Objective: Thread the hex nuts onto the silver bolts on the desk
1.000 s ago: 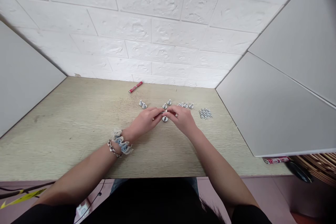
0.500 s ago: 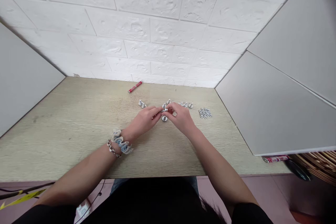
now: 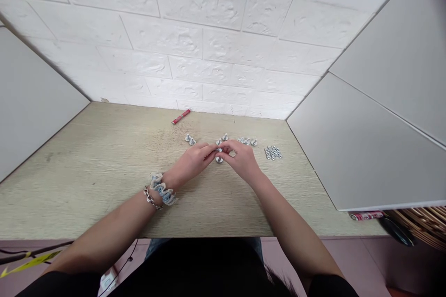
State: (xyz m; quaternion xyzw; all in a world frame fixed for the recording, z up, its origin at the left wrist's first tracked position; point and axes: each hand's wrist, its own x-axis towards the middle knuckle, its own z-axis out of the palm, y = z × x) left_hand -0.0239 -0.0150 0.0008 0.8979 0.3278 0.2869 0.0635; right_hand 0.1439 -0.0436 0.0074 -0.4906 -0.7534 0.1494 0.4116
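My left hand (image 3: 193, 161) and my right hand (image 3: 240, 158) meet over the middle of the wooden table (image 3: 114, 148). Between their pinched fingertips is a small silver metal piece (image 3: 219, 150), mostly covered by the fingers. Just below the fingertips a silver bolt with a wide washer (image 3: 219, 159) stands on the table. Two similar bolts (image 3: 225, 137) are behind the fingers, two more (image 3: 190, 139) lie left of them, and several (image 3: 247, 141) are to the right. A cluster of silver nuts (image 3: 272, 152) sits farther right.
A red tube (image 3: 181, 116) lies near the white brick wall (image 3: 216, 72). Grey panels (image 3: 376, 148) flank the table. At its right front corner are another red tube (image 3: 367, 215), a dark oval object (image 3: 397, 230) and a woven basket (image 3: 427, 225).
The view has shifted slightly, so the table and items sit a little lower. Both hands stay together at the same place, and the fingers of my right hand have moved slightly around the metal piece.
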